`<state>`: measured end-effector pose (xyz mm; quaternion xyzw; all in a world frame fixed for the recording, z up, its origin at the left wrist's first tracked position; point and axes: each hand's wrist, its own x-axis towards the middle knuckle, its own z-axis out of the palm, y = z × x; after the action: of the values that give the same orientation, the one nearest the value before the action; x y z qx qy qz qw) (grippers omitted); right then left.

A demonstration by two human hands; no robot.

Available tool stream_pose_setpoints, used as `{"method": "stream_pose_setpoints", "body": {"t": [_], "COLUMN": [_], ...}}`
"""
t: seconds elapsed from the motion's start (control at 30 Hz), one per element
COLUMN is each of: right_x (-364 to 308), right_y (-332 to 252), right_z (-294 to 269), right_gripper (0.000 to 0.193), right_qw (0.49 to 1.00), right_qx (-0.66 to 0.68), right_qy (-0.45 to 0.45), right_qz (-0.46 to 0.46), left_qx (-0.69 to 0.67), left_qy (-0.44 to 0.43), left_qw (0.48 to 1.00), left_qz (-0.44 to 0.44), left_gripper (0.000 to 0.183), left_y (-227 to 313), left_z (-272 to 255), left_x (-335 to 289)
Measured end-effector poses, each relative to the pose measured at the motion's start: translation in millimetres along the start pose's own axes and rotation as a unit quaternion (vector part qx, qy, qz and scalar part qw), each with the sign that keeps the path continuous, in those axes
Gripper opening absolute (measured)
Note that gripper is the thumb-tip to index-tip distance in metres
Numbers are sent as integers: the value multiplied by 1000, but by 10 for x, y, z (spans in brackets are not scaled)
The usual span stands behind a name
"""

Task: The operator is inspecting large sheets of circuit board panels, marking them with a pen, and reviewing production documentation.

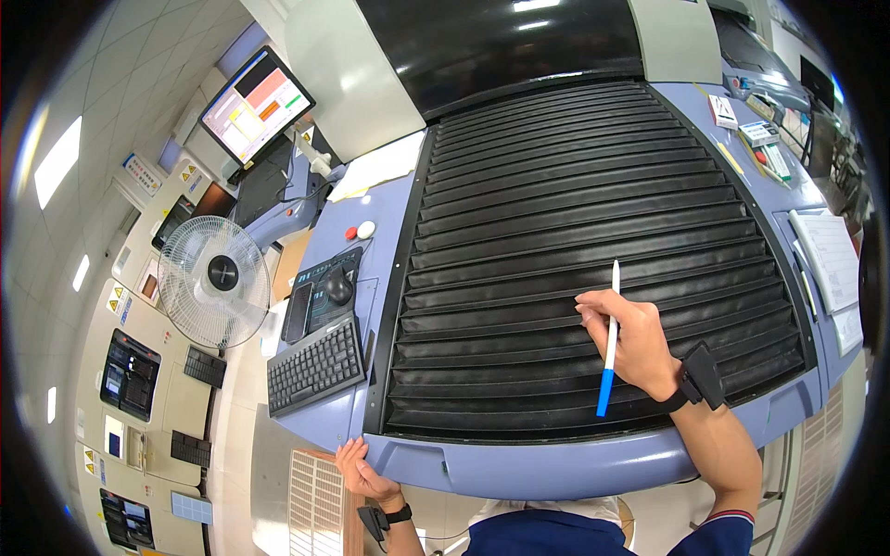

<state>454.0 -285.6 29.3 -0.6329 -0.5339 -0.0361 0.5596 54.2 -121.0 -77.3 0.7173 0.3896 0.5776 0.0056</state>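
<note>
Pen (610, 347), slim, white and blue-ended, held in bare right hand (640, 347)

The pen is located over the near right part of a black pleated cover (575, 199) that looks like leather or plastic. Its white end is pointed far, its blue end near. It is pinched between the bent fingers and thumb of the right hand; the exact contacts are partly hidden. Contact between pen and cover cannot be told.

The bare left hand (364, 471) is seen with fingers loosely parted and nothing visible in the grasp, at the near left corner of a smooth blue-grey machine frame (565, 471). Whether the corner is pressed or only brushed cannot be told.

Handling (judged): the pen is expected to be light, stiff and rather slippery, with little fragility; it could be rolled into a pleat if dropped. It is best gripped along the white barrel, close to the middle.

Edges and room: the widest room for moving is found left and far of the pen, over the ridged pleats. On the near side it is bounded by the rounded frame lip; at left by a black keyboard (315, 366) and a black mouse (339, 285); at right by a stack of white paper sheets (828, 259).
</note>
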Motion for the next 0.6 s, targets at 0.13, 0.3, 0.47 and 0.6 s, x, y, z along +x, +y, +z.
{"method": "stream_pose_setpoints", "body": {"t": [0.13, 0.3, 0.47, 0.6], "right_x": [6, -21, -23, -13], "right_y": [-38, -23, -5, -18], "right_z": [-5, -1, 10, 2], "right_gripper": [18, 18, 19, 18], "right_qw": [1000, 1000, 1000, 1000], "right_qx": [-2, -4, -2, -5], "right_qy": [-7, -10, -8, -13], "right_qz": [7, 24, 19, 25], "left_qx": [1, 2, -8, -7], "left_qy": [3, -8, -4, -2], "left_qw": [1000, 1000, 1000, 1000], "left_qz": [-3, 10, 12, 15], "left_gripper": [35, 35, 35, 35], "left_y": [36, 17, 19, 25], "left_z": [-10, -19, -24, -19], "left_x": [5, 9, 10, 13]}}
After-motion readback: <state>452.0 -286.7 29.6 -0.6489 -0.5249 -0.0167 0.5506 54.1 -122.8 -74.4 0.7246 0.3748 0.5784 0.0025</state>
